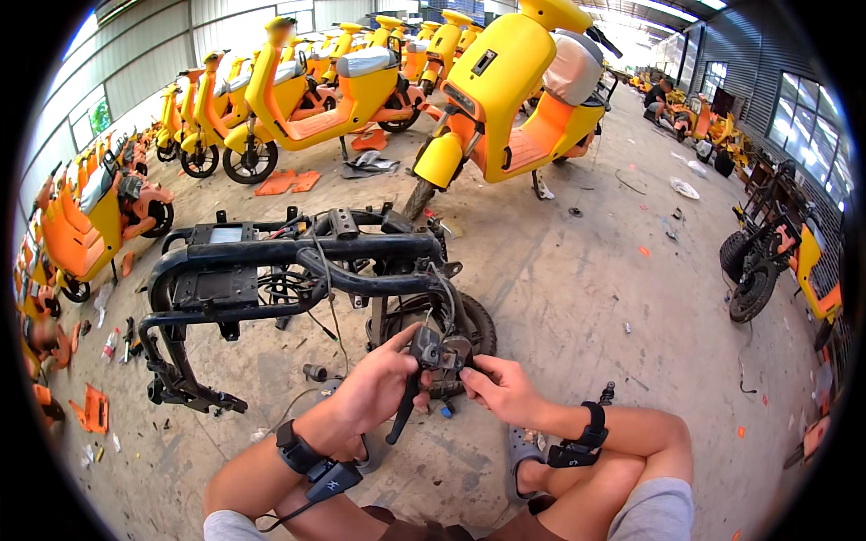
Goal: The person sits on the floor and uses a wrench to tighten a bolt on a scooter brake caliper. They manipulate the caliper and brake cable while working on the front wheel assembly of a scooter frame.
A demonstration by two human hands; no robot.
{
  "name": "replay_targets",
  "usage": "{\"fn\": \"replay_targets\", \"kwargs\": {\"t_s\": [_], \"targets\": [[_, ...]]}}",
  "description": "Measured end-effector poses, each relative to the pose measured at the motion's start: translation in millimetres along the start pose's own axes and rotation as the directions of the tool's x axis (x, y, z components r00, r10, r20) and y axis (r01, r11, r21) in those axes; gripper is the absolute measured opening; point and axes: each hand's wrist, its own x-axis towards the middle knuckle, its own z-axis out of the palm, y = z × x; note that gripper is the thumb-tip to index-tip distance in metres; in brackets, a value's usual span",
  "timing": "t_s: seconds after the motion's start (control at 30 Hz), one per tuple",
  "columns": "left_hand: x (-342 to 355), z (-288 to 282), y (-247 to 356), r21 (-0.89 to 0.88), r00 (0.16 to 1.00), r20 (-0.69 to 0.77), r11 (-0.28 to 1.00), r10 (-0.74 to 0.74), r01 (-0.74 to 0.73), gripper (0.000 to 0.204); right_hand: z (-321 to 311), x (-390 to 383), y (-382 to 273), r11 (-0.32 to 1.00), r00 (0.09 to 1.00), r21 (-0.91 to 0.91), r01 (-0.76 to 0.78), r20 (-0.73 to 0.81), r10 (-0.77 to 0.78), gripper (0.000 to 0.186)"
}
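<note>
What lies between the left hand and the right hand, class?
In the head view, a dark lever assembly lies between the left hand and the right hand.

Grey fabric sleeves (658, 509), dark brown shorts (519, 528), grey clog-style shoes (521, 448); black wrist straps (594, 426), black boxy modules (334, 480), thin black cable (287, 518) on left.

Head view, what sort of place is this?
Probably a scooter workshop or dismantling shed: rows of yellow-and-orange scooters, a bare black frame on the concrete floor, and loose orange panels lying about.
</note>
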Motion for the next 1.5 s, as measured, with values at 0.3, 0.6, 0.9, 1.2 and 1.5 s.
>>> {"fn": "replay_targets", "kwargs": {"t_s": [0.3,0.6,0.9,1.2,1.5], "targets": [[2,3,-3,0.163,0.973,-0.204,0.984,0.107,-0.074,0.038,-1,6,8,0.997,0.998,0.072,-0.038,-0.051,0.041,0.031],[1,2,-5,0.273,0.964,-0.216,0.958,0.153,-0.091,0.052,0,12,12,0.999,0.998,0.036,-0.031,-0.051,0.032,0.030],[3,8,-7,0.355,0.951,-0.249,0.931,0.185,-0.088,0.054,-8,7,11,0.972,0.992,0.199,-0.123,0.059,0.113,0.027],[8,10,-6,0.176,0.956,-0.251,0.978,0.155,-0.113,0.062,-8,11,-6,0.763,0.980,0.617,-0.192,0.084,0.179,0.019],[6,11,-5,0.164,0.966,-0.245,0.985,0.084,-0.045,0.050,-4,14,-10,0.819,0.988,0.552,-0.154,0.081,0.131,0.019]]}}
